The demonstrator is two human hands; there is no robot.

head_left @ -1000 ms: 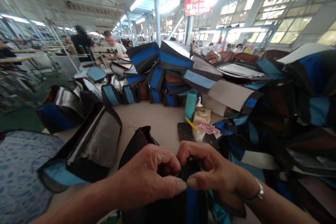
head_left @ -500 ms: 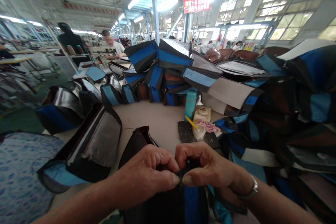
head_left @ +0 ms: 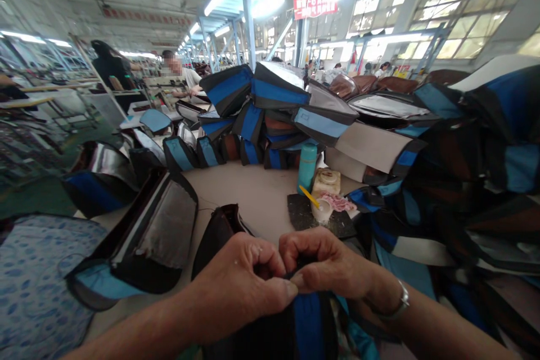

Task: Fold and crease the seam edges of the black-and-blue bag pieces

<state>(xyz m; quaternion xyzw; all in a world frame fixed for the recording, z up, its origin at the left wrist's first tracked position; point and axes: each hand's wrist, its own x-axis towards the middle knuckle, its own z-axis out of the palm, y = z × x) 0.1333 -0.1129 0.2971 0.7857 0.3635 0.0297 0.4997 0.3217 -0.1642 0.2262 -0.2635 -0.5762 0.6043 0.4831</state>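
Close in front of me is a black bag piece (head_left: 261, 332) with a bright blue stripe down its side. My left hand (head_left: 257, 270) pinches its upper edge between thumb and curled fingers. Right beside it, my right hand (head_left: 324, 261) pinches the same edge, and the two thumb tips meet over the seam. The exact spot between the fingers is hidden. A metal bracelet (head_left: 403, 299) is on my right wrist. Just beyond the hands, a small white cup (head_left: 322, 212) with a yellow-handled tool (head_left: 309, 196) in it stands on a dark mat (head_left: 299, 216).
A teal bottle (head_left: 307, 169) and a pink cloth (head_left: 337, 201) stand near the cup. Stacked bag pieces (head_left: 278, 90) with blue and brown panels line the back and right of the table (head_left: 240, 185). An open bag piece (head_left: 156, 236) lies at left. Co-workers sit farther back.
My left thumb has slid slightly right, now overlapping the right thumb tip. Both hands keep their pinch on the bag piece's edge. The view has shifted very little.
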